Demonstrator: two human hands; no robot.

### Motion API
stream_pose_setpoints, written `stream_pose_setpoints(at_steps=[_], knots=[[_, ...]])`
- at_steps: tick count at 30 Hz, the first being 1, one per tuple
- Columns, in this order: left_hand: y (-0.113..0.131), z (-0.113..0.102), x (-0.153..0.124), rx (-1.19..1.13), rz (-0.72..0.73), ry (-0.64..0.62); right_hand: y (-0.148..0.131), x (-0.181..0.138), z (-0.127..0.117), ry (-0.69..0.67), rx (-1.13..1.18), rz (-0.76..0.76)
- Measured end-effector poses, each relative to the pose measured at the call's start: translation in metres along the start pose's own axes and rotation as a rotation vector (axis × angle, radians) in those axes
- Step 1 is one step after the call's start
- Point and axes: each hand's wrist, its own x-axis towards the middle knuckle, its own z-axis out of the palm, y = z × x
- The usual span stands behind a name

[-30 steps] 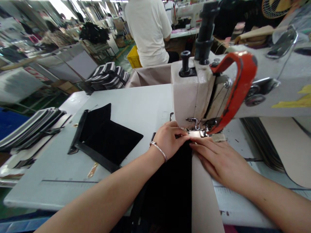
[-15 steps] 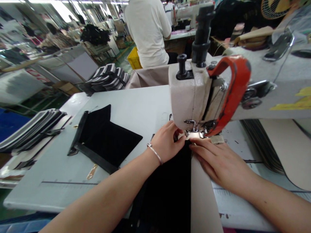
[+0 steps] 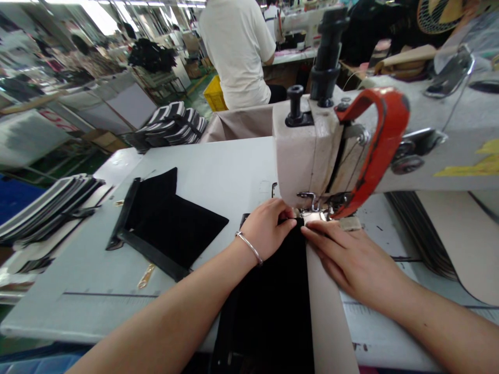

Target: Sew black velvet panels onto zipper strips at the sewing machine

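Note:
A black fabric piece [image 3: 273, 291] runs from the table edge up to the needle area of a sewing machine [image 3: 307, 150]. A beige strip [image 3: 325, 306] lies along its right side. My left hand [image 3: 267, 228], with a silver bangle on the wrist, is curled and pinches the top edge of the black fabric just left of the presser foot [image 3: 314, 210]. My right hand [image 3: 351, 257] lies flat with fingers stretched out, pressing on the beige strip and the fabric edge beside the foot. A red-orange guard [image 3: 380, 145] arches over the needle area.
Finished black pieces [image 3: 163, 221] lie on the white table [image 3: 218, 166] to the left. Striped stacks sit at the far left [image 3: 47, 205] and behind [image 3: 175, 122]. A person in a white shirt [image 3: 237, 47] sits ahead with their back to me. Beige sheets [image 3: 456, 234] lie at right.
My left hand has slid a little along the top of the black fabric by the presser foot. The right hand stays flat in about the same place.

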Motion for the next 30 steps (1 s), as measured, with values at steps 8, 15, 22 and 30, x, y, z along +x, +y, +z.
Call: stream_pose_setpoints(at_steps=[8,15,22,30], knots=[[0.004,0.001,0.002,-0.080,-0.064,-0.010,0.001,-0.001,0.000,-0.006,0.020,-0.011],[0.004,0.007,0.002,0.018,0.028,0.081,0.000,0.001,0.000,-0.052,-0.020,-0.002],[0.003,0.010,0.002,0.080,0.048,0.104,0.000,-0.001,0.000,0.002,0.002,-0.011],[0.011,0.008,0.002,0.090,-0.007,0.042,0.001,0.000,0.000,-0.025,0.004,-0.033]])
